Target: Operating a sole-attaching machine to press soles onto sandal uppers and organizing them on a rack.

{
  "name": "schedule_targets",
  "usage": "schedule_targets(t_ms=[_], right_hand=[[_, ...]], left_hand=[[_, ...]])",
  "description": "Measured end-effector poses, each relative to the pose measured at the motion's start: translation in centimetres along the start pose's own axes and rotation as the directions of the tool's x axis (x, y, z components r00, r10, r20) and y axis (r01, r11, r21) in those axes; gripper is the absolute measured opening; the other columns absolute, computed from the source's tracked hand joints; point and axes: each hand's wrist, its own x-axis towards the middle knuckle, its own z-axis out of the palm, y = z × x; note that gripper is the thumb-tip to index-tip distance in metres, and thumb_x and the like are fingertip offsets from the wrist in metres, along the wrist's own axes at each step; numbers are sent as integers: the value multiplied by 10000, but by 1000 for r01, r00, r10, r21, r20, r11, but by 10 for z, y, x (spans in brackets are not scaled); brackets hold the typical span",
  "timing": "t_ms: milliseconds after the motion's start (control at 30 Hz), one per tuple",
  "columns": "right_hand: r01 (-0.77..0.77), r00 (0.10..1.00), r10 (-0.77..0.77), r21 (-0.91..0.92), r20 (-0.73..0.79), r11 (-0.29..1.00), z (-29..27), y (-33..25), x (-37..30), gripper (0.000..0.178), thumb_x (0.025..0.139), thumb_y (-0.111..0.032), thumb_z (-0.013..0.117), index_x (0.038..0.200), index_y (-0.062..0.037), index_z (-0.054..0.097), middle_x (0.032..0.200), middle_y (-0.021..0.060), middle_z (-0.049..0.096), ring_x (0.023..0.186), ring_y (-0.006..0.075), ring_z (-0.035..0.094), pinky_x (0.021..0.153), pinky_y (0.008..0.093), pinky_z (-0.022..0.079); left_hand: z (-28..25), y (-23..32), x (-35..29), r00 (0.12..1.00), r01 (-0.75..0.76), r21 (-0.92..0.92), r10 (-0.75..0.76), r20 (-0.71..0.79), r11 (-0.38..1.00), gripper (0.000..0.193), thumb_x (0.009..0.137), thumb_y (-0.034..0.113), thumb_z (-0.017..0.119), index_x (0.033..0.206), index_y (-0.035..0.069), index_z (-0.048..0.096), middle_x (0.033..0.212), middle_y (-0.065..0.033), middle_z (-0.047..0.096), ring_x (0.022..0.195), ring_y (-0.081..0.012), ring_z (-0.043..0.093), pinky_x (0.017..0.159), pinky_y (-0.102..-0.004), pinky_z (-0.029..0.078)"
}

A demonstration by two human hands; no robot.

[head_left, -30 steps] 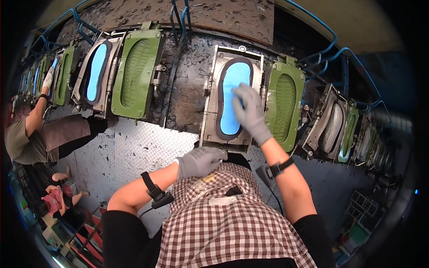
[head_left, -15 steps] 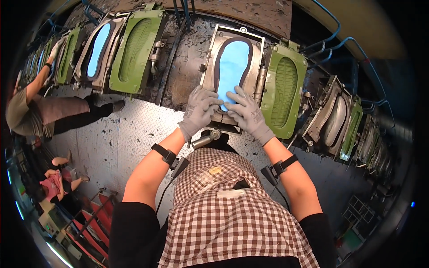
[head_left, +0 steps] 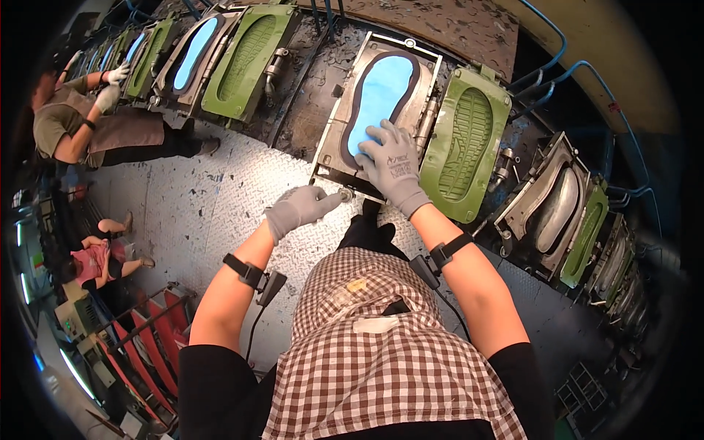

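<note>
A blue sole-shaped piece (head_left: 383, 84) with a dark rim lies in the metal shoe-sole mould (head_left: 331, 137) in front of me. My right hand (head_left: 394, 165), in a grey glove, rests on the right side of its heel end, fingers apart and bent. My left hand (head_left: 302, 211), gloved alike, is closed at the mould's front edge, around the metal handle, whose round end (head_left: 346, 195) shows past the fingers. The rest of the handle is hidden under the glove. Hinged to the mould's right side is a green lid (head_left: 466, 143) with a tread pattern.
Another green lid (head_left: 249, 62) and a mould with a blue piece (head_left: 196, 55) stand to the left. At right is an open mould with a bare metal sole form (head_left: 557, 209). A co-worker (head_left: 73, 128) stands far left; another person (head_left: 95, 257) sits behind on the metal floor (head_left: 220, 176).
My left hand has left the heel of the blue piece and come down-left onto the handle. My right hand stays at the heel. The view has shifted, and the co-worker has turned.
</note>
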Motion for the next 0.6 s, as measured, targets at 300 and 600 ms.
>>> schedule_targets(t_ms=[300, 600], right_hand=[[-87, 996, 87, 29, -3, 996, -1, -19, 9, 126, 772, -214, 773, 854, -148, 705, 1179, 55, 638, 1256, 319, 503, 1045, 511, 389], [-191, 913, 233, 154, -334, 969, -26, -10, 74, 320, 887, -364, 702, 1113, -139, 726, 1238, 124, 642, 1262, 391, 533, 1105, 515, 374]], left_hand=[[137, 45, 12, 915, 68, -981, -381, 134, -180, 324, 991, 364, 565, 1160, 92, 609, 1267, -80, 616, 1200, -239, 576, 1059, -420, 461], [51, -21, 29, 697, -408, -773, -381, -608, 486, 569, 1041, 396, 543, 1410, -34, 497, 1382, -135, 538, 1240, -231, 507, 1108, -357, 378]])
